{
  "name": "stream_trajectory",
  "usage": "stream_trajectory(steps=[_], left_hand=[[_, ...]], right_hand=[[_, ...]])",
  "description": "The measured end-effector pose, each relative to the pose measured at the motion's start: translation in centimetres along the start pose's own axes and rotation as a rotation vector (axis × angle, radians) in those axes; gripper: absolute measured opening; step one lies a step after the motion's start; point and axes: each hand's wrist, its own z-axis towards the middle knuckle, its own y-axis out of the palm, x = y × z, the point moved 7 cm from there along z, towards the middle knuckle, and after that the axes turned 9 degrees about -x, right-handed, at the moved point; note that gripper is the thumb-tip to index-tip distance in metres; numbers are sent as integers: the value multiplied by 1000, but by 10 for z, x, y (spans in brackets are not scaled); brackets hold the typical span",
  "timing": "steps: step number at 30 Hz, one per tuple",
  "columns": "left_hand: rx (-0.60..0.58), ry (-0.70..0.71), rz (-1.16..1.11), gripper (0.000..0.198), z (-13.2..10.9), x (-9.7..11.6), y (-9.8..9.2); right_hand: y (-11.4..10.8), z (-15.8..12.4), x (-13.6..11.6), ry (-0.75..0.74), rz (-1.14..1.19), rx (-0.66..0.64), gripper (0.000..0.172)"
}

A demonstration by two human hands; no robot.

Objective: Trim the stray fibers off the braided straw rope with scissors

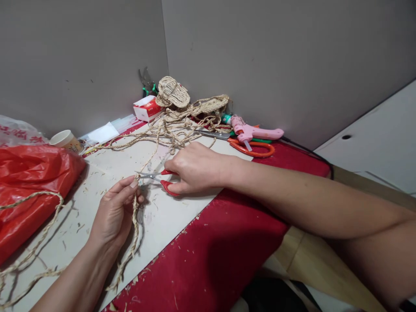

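My left hand (117, 208) pinches a braided straw rope (134, 223) between thumb and fingers. One end of that rope hangs down below the fingers to the white board. My right hand (191, 167) grips small red-handled scissors (152, 176), with its fingers in the handle loops. The scissor blades point left and meet the rope right at my left fingertips. Whether the blades have cut into the straw is too small to tell. A thinner strand runs from there up toward a tangle of straw rope (169, 134) at the back.
Along the back stand woven straw soles (173, 92), a red-and-white box (147, 108), a pink glue gun (256, 131), orange-handled scissors (260, 149) and pruning shears (147, 82). A red plastic bag (35, 186) and paper cup (66, 141) are left. Straw scraps litter the white board (182, 216).
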Motion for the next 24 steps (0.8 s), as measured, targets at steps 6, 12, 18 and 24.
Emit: stream_trajectory(steps=[6, 12, 18, 24], left_hand=[[5, 47, 46, 25, -1, 0, 2], [27, 44, 57, 23, -1, 0, 0], [21, 53, 81, 21, -1, 1, -1], [53, 66, 69, 21, -1, 1, -2]], right_hand=[[3, -1, -4, 36, -54, -1, 41], [3, -1, -8, 8, -19, -34, 35], [-1, -1, -5, 16, 14, -104, 28], [-5, -2, 2, 25, 26, -39, 35]])
